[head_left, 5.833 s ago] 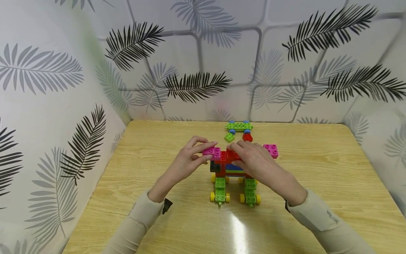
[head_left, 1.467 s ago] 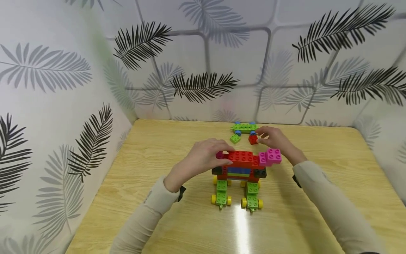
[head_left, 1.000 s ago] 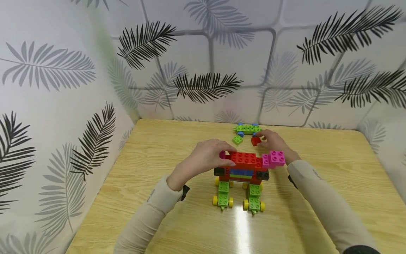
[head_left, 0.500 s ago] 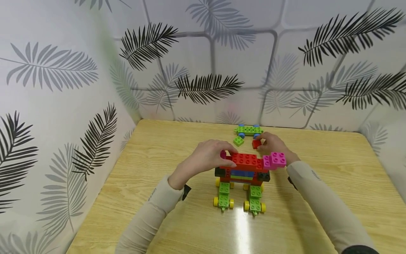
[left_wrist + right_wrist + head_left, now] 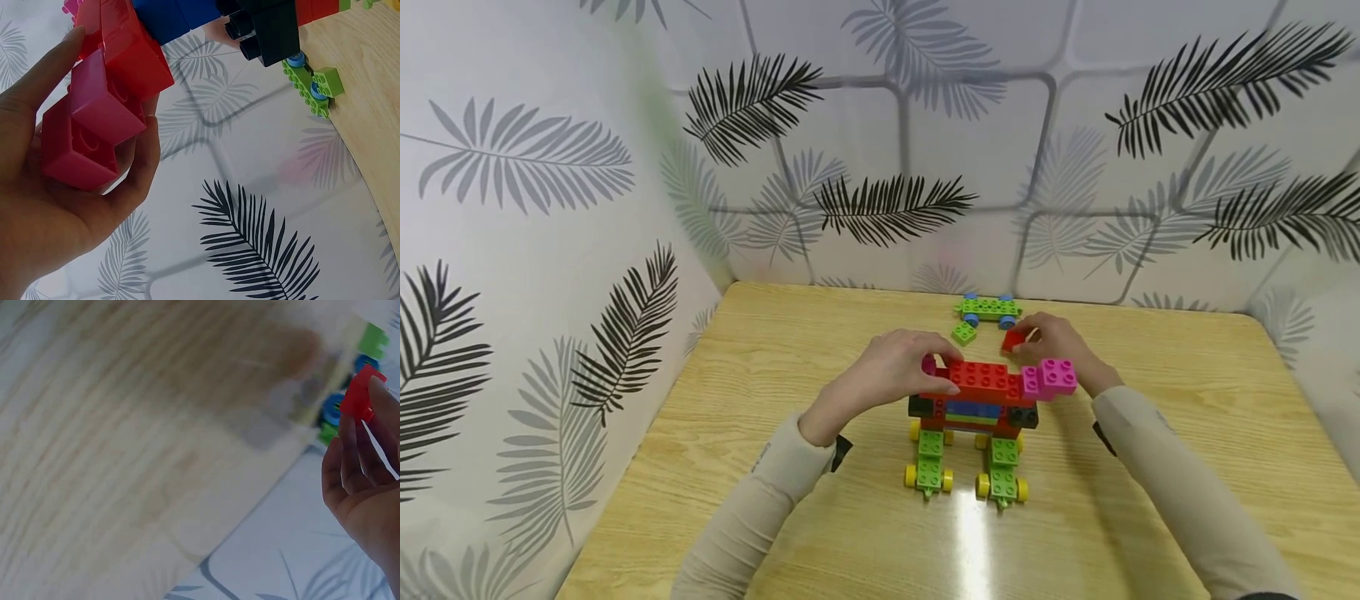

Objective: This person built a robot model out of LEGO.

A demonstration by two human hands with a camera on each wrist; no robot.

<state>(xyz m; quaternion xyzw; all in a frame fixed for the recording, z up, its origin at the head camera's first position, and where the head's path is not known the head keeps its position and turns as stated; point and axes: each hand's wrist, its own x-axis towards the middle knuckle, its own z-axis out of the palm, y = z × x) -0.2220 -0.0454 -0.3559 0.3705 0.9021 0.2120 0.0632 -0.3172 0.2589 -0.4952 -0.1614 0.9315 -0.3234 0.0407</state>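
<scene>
A toy-brick figure (image 5: pixel 977 383) stands on the table on green legs with yellow wheels (image 5: pixel 1022 490). Its body mixes red, blue and black bricks, and bright pink bricks (image 5: pixel 1057 377) jut out at the right end. My left hand (image 5: pixel 887 371) grips the figure's upper left end; in the left wrist view its thumb and fingers curl round red and pink bricks (image 5: pixel 103 103). Behind the figure, my right hand (image 5: pixel 1054 343) pinches a small red brick (image 5: pixel 1012 342) between thumb and fingers. The right wrist view shows that red brick (image 5: pixel 359 397) tilted at the fingertips.
Toward the back edge of the wooden table (image 5: pixel 790 333) sits a green wheeled base (image 5: pixel 988 308) with blue wheels. A small light-green brick (image 5: pixel 964 333) lies just in front of it. Patterned walls (image 5: pixel 917 150) rise at the back and sides.
My right hand has left the figure's top, reached back and taken the red brick, which now tilts and sits slightly farther right. My left hand has shifted onto the figure's left end and holds still.
</scene>
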